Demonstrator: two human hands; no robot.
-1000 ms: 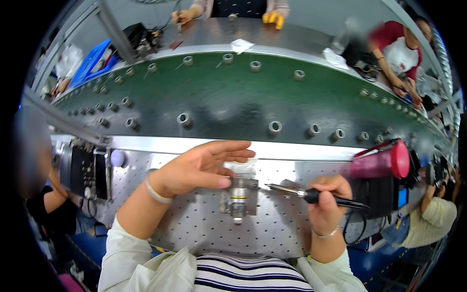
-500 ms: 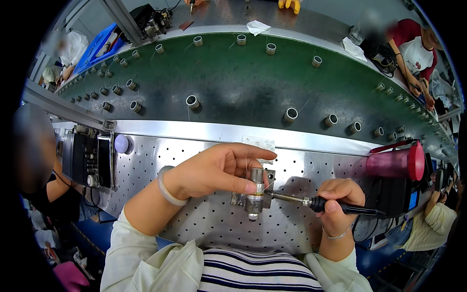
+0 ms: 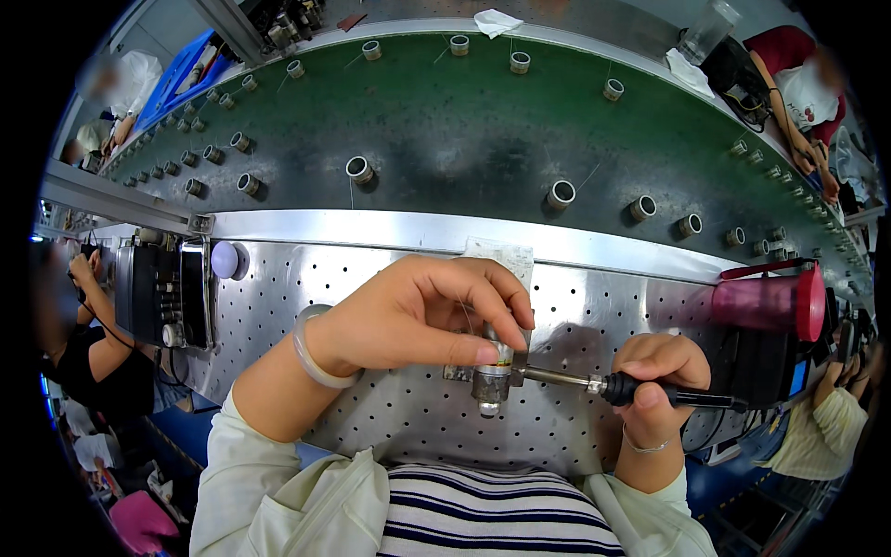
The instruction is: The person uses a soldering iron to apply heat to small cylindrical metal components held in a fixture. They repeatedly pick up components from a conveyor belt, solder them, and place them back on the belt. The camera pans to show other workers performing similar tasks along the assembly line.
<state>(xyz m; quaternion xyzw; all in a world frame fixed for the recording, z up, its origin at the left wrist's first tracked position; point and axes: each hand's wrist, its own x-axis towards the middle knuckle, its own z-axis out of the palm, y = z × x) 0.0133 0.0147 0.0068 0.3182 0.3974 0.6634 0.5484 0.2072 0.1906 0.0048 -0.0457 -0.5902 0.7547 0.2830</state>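
My left hand curls over a small upright metal cylinder, thumb on its near side and fingertips at its top, partly covering it. A gold-coloured ring circles the cylinder, and a fine wire rises beside my fingers. The cylinder is at a dark metal block on the bench. From the right, my right hand grips the black handle of a soldering iron. Its metal shaft points left, with its end right beside the cylinder; whether they touch is hard to tell.
Perforated metal bench lies under my hands. Beyond its rail, a green belt carries several ring-shaped metal parts. A pink cup stands right, a black device and lilac knob left. Other people work on both sides.
My left fingers, stretched out before, have bent down around the cylinder's top. My right hand and the soldering iron have shifted slightly right in the picture, with the whole view moving a little.
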